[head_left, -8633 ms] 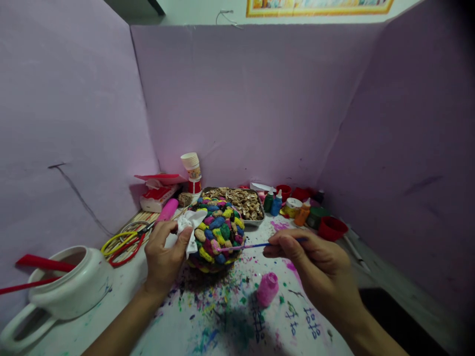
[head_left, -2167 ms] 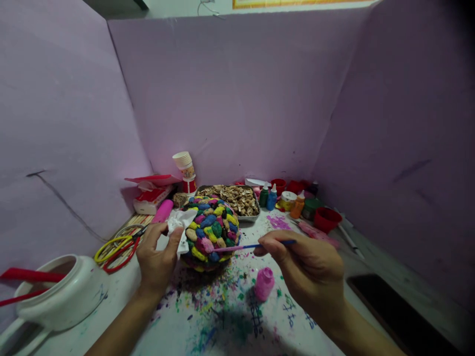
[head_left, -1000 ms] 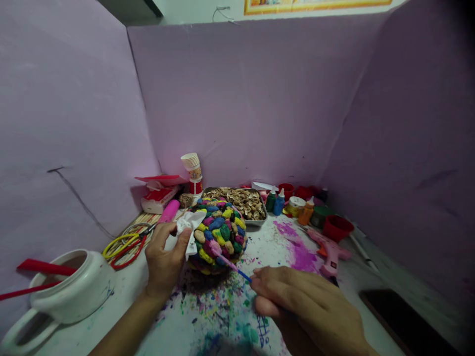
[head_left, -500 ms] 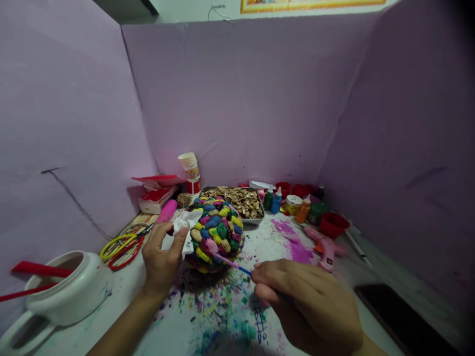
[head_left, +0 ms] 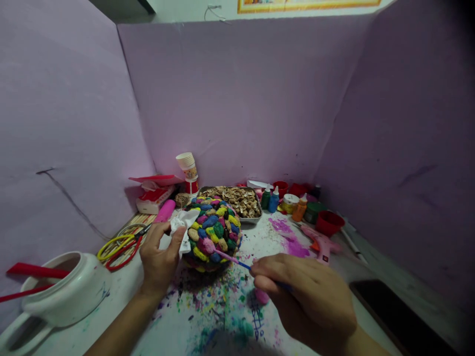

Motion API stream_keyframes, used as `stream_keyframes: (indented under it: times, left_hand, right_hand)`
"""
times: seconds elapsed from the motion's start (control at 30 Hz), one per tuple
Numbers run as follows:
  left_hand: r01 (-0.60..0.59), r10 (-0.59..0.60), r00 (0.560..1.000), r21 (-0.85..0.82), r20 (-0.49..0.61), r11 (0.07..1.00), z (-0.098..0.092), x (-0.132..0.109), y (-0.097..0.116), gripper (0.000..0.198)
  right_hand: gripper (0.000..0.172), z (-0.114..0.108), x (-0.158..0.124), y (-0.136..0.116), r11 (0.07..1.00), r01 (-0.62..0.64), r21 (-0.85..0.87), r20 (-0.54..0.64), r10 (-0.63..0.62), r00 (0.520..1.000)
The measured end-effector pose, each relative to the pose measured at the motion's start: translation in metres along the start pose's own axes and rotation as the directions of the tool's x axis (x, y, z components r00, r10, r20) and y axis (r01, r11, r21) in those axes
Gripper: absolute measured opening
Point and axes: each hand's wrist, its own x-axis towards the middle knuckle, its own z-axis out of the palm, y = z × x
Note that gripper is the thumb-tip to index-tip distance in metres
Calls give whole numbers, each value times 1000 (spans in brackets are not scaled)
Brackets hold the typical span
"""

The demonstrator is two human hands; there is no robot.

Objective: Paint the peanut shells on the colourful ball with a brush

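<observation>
A round object covered in painted peanut shells (head_left: 213,232) stands on the paint-spattered table, with yellow, blue, green, pink and tan pieces. My left hand (head_left: 161,252) pinches a crumpled white tissue (head_left: 182,226) against its left side. In my right hand (head_left: 304,296) is a thin blue paintbrush (head_left: 233,259), its pink-coated end touching or very near a pink shell at the lower front. A small pink thing (head_left: 261,296) lies on the table, partly behind my right fingers.
Behind stands a tray of shells (head_left: 245,202). Paint bottles (head_left: 273,200), a red cup (head_left: 329,223) and a pink glue gun (head_left: 321,242) lie right of it. A black phone (head_left: 397,316) is at the right; scissors (head_left: 124,249) and a white pot (head_left: 70,291) are left.
The whole view has shifted slightly. The brush tip has moved a little relative to the pink shell, and more of the small pink thing shows beside my right hand. Both grips stay the same.
</observation>
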Motion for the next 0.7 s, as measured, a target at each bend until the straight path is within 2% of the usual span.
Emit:
stream_keyframes:
  times: [0.2, 0.43, 0.7]
  left_hand:
    - [-2, 2, 1000, 0, -4, 1000, -1, 0, -1, 22]
    - [-3, 3, 1000, -1, 2, 1000, -1, 0, 0, 21]
    - [-19, 19, 1000, 2, -7, 1000, 0, -1, -2, 21]
  right_hand:
    - [25, -1, -1, 0, 999, -41, 12, -36, 42, 998]
    - [23, 6, -5, 3, 996, -32, 78, -71, 38, 997]
    - [28, 5, -5, 3, 997, -43, 68, -67, 47, 997]
